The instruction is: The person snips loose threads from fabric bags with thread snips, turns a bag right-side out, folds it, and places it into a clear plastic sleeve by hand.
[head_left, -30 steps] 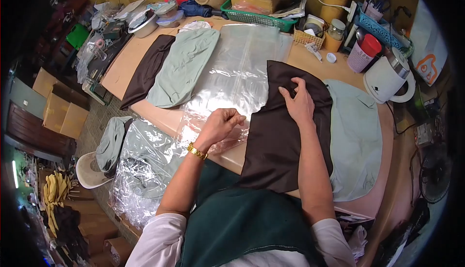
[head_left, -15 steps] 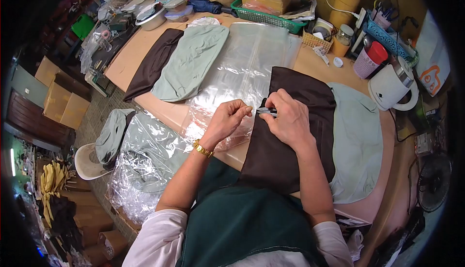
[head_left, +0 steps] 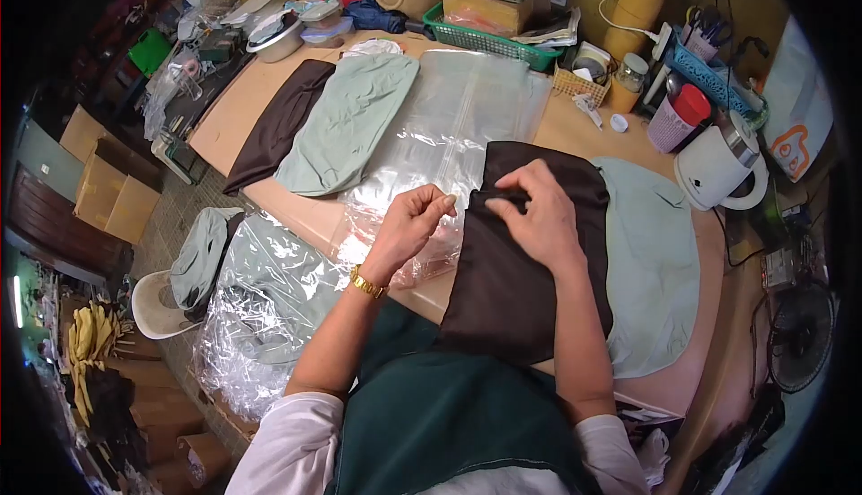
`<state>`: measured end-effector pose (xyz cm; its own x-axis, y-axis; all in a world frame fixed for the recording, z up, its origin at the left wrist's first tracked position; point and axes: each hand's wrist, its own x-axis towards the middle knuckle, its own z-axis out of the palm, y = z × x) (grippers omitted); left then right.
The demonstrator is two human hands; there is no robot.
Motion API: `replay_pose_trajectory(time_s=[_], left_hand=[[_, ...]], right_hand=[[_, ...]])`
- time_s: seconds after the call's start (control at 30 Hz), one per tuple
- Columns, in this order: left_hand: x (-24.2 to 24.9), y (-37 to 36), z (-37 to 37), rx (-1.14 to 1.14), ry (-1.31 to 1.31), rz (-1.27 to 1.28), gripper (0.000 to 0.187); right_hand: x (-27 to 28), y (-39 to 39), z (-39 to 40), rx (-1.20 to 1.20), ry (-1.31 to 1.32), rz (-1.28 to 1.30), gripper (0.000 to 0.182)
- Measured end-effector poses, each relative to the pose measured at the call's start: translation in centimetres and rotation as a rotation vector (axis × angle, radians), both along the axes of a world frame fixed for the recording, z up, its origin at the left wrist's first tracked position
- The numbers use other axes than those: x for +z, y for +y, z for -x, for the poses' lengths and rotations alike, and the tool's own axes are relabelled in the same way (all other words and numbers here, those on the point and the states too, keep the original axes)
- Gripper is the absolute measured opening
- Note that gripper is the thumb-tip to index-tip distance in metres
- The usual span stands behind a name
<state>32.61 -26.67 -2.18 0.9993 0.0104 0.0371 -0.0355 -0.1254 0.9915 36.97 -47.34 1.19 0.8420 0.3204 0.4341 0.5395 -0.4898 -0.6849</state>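
A dark brown fabric piece (head_left: 530,289) lies flat in front of me, overlapping a pale grey-green piece (head_left: 651,271) at its right. My left hand (head_left: 415,223) is just left of the brown fabric's upper left edge, thumb and forefinger pinched together; anything between them is too small to make out. Over the brown fabric, my right hand (head_left: 544,221) has curled fingers, with a gap between thumb and forefinger. Something dark shows in that gap, hard to tell from the cloth. The small grey-black cutting tool seen earlier cannot be made out now.
Clear plastic bags (head_left: 449,109) lie behind my left hand, beside another grey-green piece (head_left: 350,127). A plastic-wrapped bundle (head_left: 269,306) is at lower left. A white kettle (head_left: 718,161), a pink holder (head_left: 669,127) and a green basket (head_left: 494,42) line the table's far side.
My right hand has loosened, its thumb and forefinger moving apart, and the grey-black tool no longer shows. My left hand stays pinched. The whole view has shifted slightly.
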Motion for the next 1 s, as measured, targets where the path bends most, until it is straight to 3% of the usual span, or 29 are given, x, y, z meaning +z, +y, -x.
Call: replay_pose_trajectory(time_s=[0.23, 0.37, 0.47, 0.53, 0.6, 0.63, 0.67, 0.73, 0.77, 0.8, 0.87, 0.93, 1.0], left_hand=[[1.1, -0.5, 0.5, -0.07, -0.01, 0.043, 0.027], [1.5, 0.0, 0.6, -0.09, -0.021, 0.063, 0.027], [0.3, 0.2, -1.0, 0.022, 0.008, 0.076, 0.025], [-1.4, -1.9, -3.2, 0.289, -0.234, 0.037, 0.031], [-5.2, -3.0, -5.8, 0.253, -0.177, -0.218, 0.045], [-4.6, -3.6, -5.9, 0.19, -0.099, -0.512, 0.042], [-3.9, -3.7, -6.0, 0.185, -0.106, -0.509, 0.042], [-2.1, -3.3, -6.0, -0.102, 0.148, -0.613, 0.034], [-1.8, -2.6, -5.5, -0.106, 0.054, -0.53, 0.034], [-1.1, -1.6, -5.2, -0.12, 0.021, -0.622, 0.031], [-1.5, 0.9, -4.6, -0.019, -0.037, -0.516, 0.03], [-1.2, 3.5, -4.1, 0.066, -0.05, -0.569, 0.03], [-1.7, 4.5, -4.3, 0.153, 0.003, -0.478, 0.035]], right_hand=[[0.0, 1.3, 1.5, 0.06, -0.061, 0.13, 0.022], [-0.7, 0.8, 0.4, -0.066, -0.051, 0.15, 0.026], [-1.4, -0.2, -1.2, -0.169, -0.018, 0.145, 0.037], [-3.5, -0.3, -2.8, -0.338, -0.012, 0.08, 0.046], [-5.8, -0.5, -3.7, -0.342, 0.042, 0.044, 0.052], [-6.5, -0.7, -4.1, -0.365, 0.091, 0.07, 0.052], [-7.4, -0.9, -4.5, -0.389, 0.139, 0.096, 0.053], [-8.4, -1.9, -5.1, -0.408, 0.078, 0.097, 0.045], [-8.3, -2.4, -5.2, -0.381, 0.1, 0.228, 0.038], [-8.4, -2.7, -5.3, -0.349, 0.123, 0.357, 0.032], [-9.5, -2.8, -5.9, -0.36, 0.103, 0.346, 0.027], [-9.4, -2.6, -6.1, -0.366, 0.077, 0.336, 0.023], [-8.6, -2.1, -5.8, -0.396, 0.085, 0.146, 0.021]])
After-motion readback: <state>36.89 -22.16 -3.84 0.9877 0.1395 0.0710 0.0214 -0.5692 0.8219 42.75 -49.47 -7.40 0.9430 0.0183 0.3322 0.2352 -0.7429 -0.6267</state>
